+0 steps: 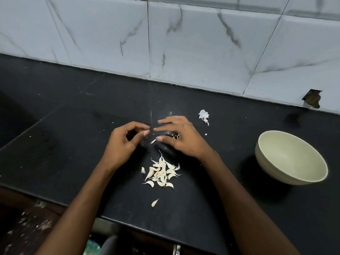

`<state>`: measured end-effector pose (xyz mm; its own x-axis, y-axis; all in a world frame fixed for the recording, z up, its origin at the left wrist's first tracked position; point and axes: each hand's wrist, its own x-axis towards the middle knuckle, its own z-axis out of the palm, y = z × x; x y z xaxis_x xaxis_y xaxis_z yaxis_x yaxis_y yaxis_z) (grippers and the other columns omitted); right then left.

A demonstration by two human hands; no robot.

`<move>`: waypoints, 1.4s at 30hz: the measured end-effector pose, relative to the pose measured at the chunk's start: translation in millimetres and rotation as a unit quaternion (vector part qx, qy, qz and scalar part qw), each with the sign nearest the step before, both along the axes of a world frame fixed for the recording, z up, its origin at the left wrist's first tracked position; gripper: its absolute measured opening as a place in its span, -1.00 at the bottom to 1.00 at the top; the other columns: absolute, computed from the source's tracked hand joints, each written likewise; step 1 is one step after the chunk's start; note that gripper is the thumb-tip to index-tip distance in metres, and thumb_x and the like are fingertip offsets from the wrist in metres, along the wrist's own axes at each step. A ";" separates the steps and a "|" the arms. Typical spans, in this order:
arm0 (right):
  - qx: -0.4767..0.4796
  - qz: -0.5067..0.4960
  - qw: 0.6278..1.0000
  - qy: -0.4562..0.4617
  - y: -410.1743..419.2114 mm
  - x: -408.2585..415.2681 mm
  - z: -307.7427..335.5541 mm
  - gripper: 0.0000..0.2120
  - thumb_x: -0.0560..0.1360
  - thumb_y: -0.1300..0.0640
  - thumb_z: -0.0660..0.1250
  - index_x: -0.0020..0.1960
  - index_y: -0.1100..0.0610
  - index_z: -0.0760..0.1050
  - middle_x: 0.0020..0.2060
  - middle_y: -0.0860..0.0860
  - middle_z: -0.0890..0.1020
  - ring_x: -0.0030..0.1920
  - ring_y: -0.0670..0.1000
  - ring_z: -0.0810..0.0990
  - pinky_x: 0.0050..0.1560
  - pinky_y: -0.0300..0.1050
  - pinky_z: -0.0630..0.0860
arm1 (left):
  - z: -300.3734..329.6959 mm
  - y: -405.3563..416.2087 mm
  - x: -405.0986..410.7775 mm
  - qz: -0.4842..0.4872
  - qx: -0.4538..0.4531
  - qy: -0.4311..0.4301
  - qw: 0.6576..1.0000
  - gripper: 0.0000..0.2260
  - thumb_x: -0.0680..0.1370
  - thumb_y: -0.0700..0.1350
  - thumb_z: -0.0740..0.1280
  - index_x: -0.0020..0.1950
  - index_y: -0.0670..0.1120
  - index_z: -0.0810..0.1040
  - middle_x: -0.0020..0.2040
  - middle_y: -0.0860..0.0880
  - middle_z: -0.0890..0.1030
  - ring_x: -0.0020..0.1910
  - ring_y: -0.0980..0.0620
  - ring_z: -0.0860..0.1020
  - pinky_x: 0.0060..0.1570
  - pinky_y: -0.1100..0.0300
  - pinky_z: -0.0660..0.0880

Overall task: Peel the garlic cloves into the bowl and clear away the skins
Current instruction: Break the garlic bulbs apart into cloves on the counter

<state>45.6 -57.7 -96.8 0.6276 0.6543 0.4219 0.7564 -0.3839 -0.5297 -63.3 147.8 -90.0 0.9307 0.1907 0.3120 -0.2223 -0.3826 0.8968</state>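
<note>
Hands meet above the black tabletop (73,144), fingertips nearly touching. Left hand (127,142) has fingers curled, thumb and forefinger drawn together; whether a sliver of skin sits between them, cannot tell. Right hand (176,137) lies palm down, fingers extended and relaxed toward the left hand, gripping nothing visible. Small pale fragment (153,141) on the surface just below the right thumb. Pile of garlic cloves (161,173) lies near, between the two wrists, skins still on most. One stray clove (143,170) just left of the pile; another (155,202) nearer the front edge. Scrap of papery skin (203,115) beyond the right hand. Pale green bowl (291,157) well apart at right, interior bare. Marbled tile wall (184,43) behind.
</note>
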 end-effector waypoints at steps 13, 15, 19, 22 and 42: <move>0.094 -0.123 0.987 0.042 -55.3 28.6 1.6 -0.94 0.53 0.01 0.53 -0.05 -0.02 0.77 -0.04 -0.19 0.73 0.14 -0.10 0.65 0.35 0.14 0.46 | -7.8 1.9 -27.6 -0.009 0.032 0.069 0.997 -0.80 0.47 -0.08 0.57 0.09 0.07 0.75 -0.03 0.09 0.74 0.00 0.04 0.67 0.17 0.01 0.58; 0.113 -0.153 0.979 0.070 -60.1 25.0 10.4 -0.88 0.59 0.05 0.46 0.08 0.00 0.76 0.07 -0.15 0.71 0.19 -0.08 0.62 0.35 -0.05 0.49 | -6.2 -0.2 -28.2 0.011 0.018 0.058 0.998 -0.88 0.55 -0.09 0.50 0.08 0.03 0.75 -0.01 0.10 0.74 0.02 0.11 0.69 0.17 0.08 0.57; 0.259 -0.087 0.911 0.309 -42.1 8.4 27.8 -0.71 0.69 0.12 0.23 0.27 0.19 0.64 0.16 0.09 0.71 0.14 0.02 0.70 0.19 0.06 0.61 | -1.9 -3.0 -29.6 0.035 -0.013 0.066 0.997 -0.89 0.62 -0.04 0.43 0.06 0.01 0.76 0.01 0.12 0.75 0.06 0.15 0.70 0.19 0.10 0.57; 0.249 0.013 0.851 0.462 -2.1 -14.8 23.7 -0.55 0.68 0.00 0.15 0.43 0.25 0.48 0.26 0.24 0.65 0.23 0.17 0.67 0.22 0.04 0.62 | -2.4 -2.4 -28.2 0.042 0.008 0.080 0.996 -0.87 0.62 0.01 0.42 0.02 0.03 0.76 -0.02 0.13 0.75 0.03 0.14 0.70 0.18 0.03 0.59; 0.157 -0.100 0.914 0.361 -75.4 -73.6 50.2 -0.78 0.56 0.09 0.48 0.18 0.14 0.66 0.02 0.04 0.75 -0.02 0.01 0.73 0.05 -0.14 0.66 | 11.8 -0.8 -61.5 -0.071 0.051 0.129 0.988 -0.19 0.33 0.29 0.61 0.53 0.23 0.41 0.34 0.21 0.56 0.37 0.19 0.49 0.47 0.07 0.38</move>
